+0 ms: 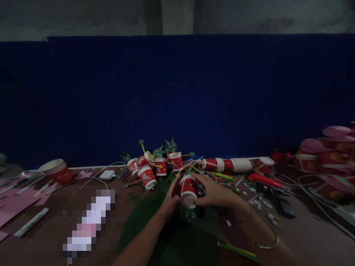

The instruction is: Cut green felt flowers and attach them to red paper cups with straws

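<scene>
A red paper cup (pixel 189 190) is held between my two hands, its white end tilted down toward me. My left hand (pixel 170 199) curls round the cup's left side. On the right side, my right hand (pixel 209 190) grips it with the thumb near the white end. Behind them, several red cups (pixel 145 177) with coloured straws and green animal-face cutouts (pixel 171 145) stand or lie in a group. A stack of red and white cups (pixel 229 164) lies on its side to the right of that group.
Green paper (pixel 141 225) lies under my forearms. Left are pink sheets (pixel 13 203), a cup stack (pixel 57 171) and a marker (pixel 31 222). A red cutter (pixel 266 181), cables, paper bits and pink-topped cups (pixel 331 159) are on the right. A blue panel (pixel 177 92) stands behind.
</scene>
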A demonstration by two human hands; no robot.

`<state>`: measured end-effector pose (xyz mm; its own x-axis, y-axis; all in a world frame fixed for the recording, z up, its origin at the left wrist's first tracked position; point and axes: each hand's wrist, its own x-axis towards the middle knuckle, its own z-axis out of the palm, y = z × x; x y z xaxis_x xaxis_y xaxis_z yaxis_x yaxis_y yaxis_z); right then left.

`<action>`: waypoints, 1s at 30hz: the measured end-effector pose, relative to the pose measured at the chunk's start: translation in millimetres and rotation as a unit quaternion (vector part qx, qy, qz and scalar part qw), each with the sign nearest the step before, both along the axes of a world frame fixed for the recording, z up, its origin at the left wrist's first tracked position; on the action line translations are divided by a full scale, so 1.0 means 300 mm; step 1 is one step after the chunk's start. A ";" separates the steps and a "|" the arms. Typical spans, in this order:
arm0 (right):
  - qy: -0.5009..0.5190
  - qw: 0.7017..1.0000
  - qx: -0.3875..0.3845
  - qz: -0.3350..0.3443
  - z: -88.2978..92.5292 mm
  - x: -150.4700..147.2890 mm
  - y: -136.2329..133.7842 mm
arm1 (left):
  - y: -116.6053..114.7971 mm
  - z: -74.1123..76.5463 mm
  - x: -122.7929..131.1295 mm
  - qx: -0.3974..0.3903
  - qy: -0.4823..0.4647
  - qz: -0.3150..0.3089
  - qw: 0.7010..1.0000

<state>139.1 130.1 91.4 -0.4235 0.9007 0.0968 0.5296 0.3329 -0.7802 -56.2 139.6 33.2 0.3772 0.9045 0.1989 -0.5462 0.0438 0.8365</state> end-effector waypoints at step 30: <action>0.141 0.985 0.073 -0.067 -0.018 -0.071 0.053 | -0.048 -0.039 -0.070 0.237 0.157 0.351 0.892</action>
<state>117.7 146.0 86.0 -0.2404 0.9140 0.3269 0.3458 0.3953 -0.8509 -77.3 125.3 21.6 -0.1450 0.7822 0.6059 -0.0356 -0.6161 0.7869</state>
